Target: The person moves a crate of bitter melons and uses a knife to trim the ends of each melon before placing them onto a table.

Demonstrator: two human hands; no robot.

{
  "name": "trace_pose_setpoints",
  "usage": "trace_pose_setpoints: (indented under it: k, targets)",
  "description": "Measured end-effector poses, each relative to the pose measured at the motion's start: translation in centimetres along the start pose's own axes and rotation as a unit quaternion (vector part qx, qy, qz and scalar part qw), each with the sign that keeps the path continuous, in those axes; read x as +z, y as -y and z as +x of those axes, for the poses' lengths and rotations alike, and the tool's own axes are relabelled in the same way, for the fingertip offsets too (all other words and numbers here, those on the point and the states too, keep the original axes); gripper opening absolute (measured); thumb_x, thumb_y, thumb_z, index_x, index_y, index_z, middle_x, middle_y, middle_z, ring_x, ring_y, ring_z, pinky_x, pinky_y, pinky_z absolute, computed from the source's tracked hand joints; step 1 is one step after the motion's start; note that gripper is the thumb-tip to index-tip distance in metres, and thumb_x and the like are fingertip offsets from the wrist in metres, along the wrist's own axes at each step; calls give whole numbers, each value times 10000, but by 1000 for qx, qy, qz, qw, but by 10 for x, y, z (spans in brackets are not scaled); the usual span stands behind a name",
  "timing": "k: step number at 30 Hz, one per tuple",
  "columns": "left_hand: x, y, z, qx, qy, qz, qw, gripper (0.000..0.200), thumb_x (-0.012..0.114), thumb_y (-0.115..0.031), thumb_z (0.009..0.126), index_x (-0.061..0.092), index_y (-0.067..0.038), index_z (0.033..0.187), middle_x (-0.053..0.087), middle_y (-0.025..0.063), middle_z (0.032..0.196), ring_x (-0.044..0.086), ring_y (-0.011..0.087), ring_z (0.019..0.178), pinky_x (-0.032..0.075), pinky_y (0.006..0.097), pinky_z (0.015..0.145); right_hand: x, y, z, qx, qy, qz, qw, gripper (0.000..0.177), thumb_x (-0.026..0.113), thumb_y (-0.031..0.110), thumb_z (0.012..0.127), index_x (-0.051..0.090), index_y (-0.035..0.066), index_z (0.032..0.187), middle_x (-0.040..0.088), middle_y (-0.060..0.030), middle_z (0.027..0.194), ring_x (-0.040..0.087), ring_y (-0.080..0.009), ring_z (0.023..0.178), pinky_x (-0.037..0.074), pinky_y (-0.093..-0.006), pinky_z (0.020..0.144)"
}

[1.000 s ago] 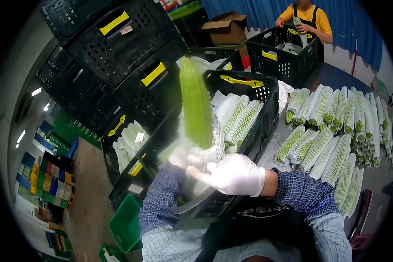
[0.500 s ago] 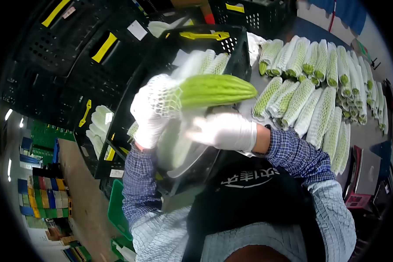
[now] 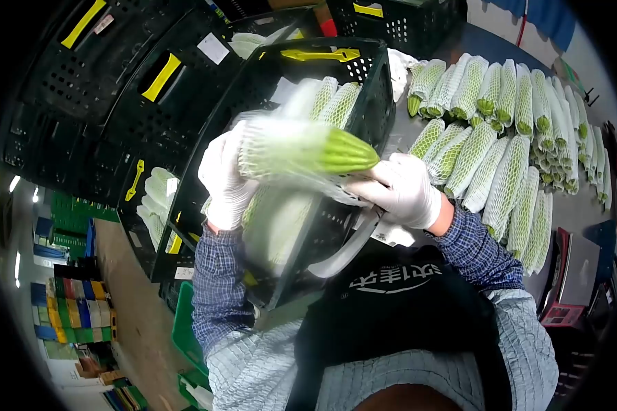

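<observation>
My left hand (image 3: 227,179), in a white glove, grips the left end of a green ridged gourd (image 3: 344,152). White foam netting (image 3: 281,147) covers most of the gourd, blurred by motion, and its green tip points right. My right hand (image 3: 406,192), gloved too, pinches the netting edge just below the tip. Beneath both hands stands a dark crate (image 3: 373,103) holding netted gourds (image 3: 339,106). A pale curved strip (image 3: 346,253) hangs below my right hand.
Rows of netted gourds (image 3: 469,161) lie on the grey table (image 3: 583,212) at right. Dark crates with yellow handles (image 3: 116,82) stack at upper left. A smaller group of netted gourds (image 3: 156,198) sits in a lower crate. A green bin (image 3: 185,329) stands at lower left.
The netting now reaches much farther along the gourd toward its tip. My right hand has moved right and up to the netting's edge; the gourd has shifted slightly left.
</observation>
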State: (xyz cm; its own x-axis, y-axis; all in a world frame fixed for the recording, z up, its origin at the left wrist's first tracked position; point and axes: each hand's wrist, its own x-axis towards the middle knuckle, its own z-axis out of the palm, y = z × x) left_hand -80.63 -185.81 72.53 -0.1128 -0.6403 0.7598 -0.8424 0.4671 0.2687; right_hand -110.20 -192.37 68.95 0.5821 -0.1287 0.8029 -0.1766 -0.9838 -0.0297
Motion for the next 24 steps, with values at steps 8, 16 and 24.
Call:
trace_pose_setpoints:
  k: [8,16,24]
  targets:
    - [-1,4,-2,88,-20,175,981,772,864,-49,643,542,-12,1344,679,135,1098,680,261,960,553,332,838,2,3,1,20,-36,21,999,345,694,148,667,726,171,1010,699,-24,996,551,-170,576,430,-302,529]
    - [1,9,-7,51,-19,115,992,877,930,-75,604,516,-21,1375,655,120,1132,676,232,999,549,321,875,-20,8,1,171,-107,391,898,323,714,195,920,631,-14,1153,685,-130,1053,586,-72,660,484,-218,626]
    - [2,-2,-3,58,7,150,987,854,896,-33,584,545,-30,1362,654,129,1110,667,258,988,544,339,870,-32,24,41,334,-187,483,787,363,757,166,866,613,-15,1145,681,-32,771,560,-9,660,434,-173,585]
